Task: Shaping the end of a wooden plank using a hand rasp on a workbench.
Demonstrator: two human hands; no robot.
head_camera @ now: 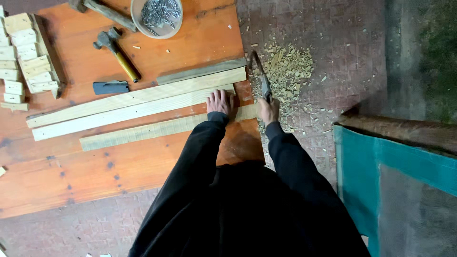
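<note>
My left hand (220,102) lies flat, fingers spread, on the right ends of long pale wooden slats (133,107) that rest on an orange-brown board (95,162). My right hand (269,110) grips the handle of a hand saw (261,78), whose blade points away from me along the board's right edge. The saw sits just past the ends of the slats. A third slat (143,133) lies nearest to me, under my left wrist.
A heap of wood chips (288,64) covers the brick floor to the right of the saw. On the board lie a hammer (116,52), a bowl of nails (157,15), a dark block (110,87) and stacked small wood blocks (26,57). A teal sheet (381,181) lies at right.
</note>
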